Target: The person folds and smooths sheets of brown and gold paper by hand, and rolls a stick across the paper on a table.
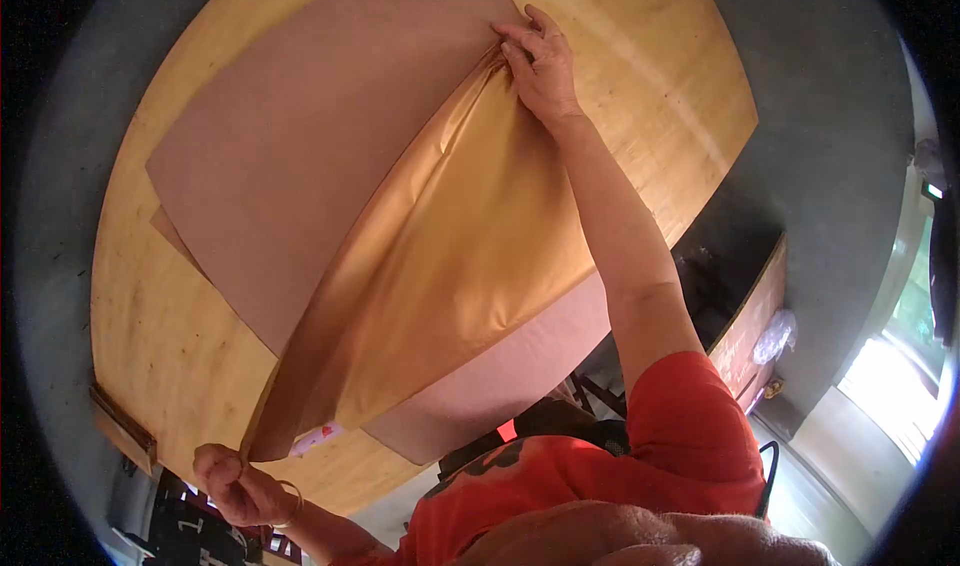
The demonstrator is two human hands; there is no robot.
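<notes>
A shiny gold sheet (470,236) with soft creases stretches diagonally between my two hands, its near edge hanging toward my body. My left hand (238,484) is closed at the lower left, pinching the sheet's lower corner. Up at the far end, my right hand (540,61) grips the opposite corner between thumb and fingers, where the material bunches up. Beneath the gold sheet lies a large dull pinkish-brown sheet (300,126); a pinkish part (500,376) also shows below the gold's near edge. The gold sheet hides the area between them.
The sheets rest on a pale wooden table (650,96). A small white piece with a red mark (315,439) lies by the gold sheet's lower edge. At the table's left edge sits a brown wooden block (122,426). A crumpled clear plastic bag (775,336) is at right.
</notes>
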